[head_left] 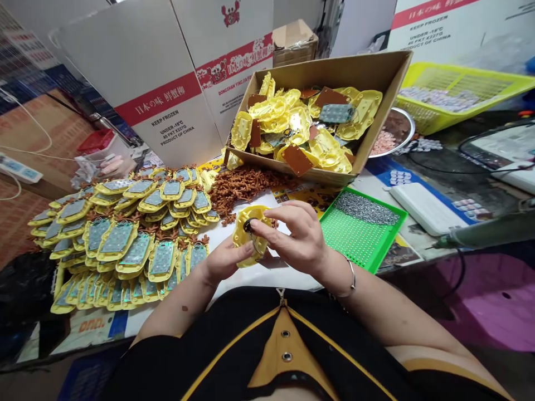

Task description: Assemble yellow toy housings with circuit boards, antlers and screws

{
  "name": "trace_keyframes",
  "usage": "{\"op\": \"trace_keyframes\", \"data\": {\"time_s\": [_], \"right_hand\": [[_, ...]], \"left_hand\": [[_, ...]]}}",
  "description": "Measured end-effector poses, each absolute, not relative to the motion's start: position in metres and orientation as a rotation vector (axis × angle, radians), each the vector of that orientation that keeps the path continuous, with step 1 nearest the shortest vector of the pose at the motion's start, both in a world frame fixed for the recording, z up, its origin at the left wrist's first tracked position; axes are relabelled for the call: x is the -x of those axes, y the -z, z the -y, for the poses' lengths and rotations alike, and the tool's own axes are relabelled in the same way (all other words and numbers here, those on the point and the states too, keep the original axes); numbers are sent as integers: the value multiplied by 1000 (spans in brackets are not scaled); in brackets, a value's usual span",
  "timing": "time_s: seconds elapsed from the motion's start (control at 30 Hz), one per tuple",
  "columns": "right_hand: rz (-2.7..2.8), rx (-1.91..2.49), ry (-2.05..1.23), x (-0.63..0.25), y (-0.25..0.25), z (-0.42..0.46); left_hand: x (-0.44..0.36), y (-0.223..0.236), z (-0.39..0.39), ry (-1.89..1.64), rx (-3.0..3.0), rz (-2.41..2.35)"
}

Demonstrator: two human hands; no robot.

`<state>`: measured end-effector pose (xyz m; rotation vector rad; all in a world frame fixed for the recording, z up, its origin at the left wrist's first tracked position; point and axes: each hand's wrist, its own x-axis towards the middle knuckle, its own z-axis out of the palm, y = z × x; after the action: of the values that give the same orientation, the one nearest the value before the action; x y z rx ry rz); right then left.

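While the left fingers (243, 252) clasp the yellow shell (240, 230), the right fingers (270, 234), narrowly parted, touch its black round part (247, 225) from the right. Their grip is unclear.

Narrow white tabletop strip (292, 274) between heaped yellow shells (125, 245) and green tray (363, 236), open carton (267, 166) beyond.

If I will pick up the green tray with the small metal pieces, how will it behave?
The green tray looks like stiff plastic, so it probably will not bend much. It may feel heavier at the far end, where the small metal pieces are heaped. These look loose, so they could slide if you tilt it.
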<state>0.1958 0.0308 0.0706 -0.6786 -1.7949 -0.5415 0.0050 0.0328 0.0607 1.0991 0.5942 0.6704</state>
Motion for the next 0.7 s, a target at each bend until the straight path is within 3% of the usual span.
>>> {"op": "trace_keyframes", "data": {"time_s": [0.23,0.57,0.7], "right_hand": [[1684,843,383,-194,-66,-31],[1640,738,330,-197,-68,-23],[1621,741,335,-197,-68,-22]], "left_hand": [[-8,-60,-33,-736,-1100,-610],[-13,-65,-37,-821,-972,-678],[-11,-63,-36,-651,-1070,-695]]}}
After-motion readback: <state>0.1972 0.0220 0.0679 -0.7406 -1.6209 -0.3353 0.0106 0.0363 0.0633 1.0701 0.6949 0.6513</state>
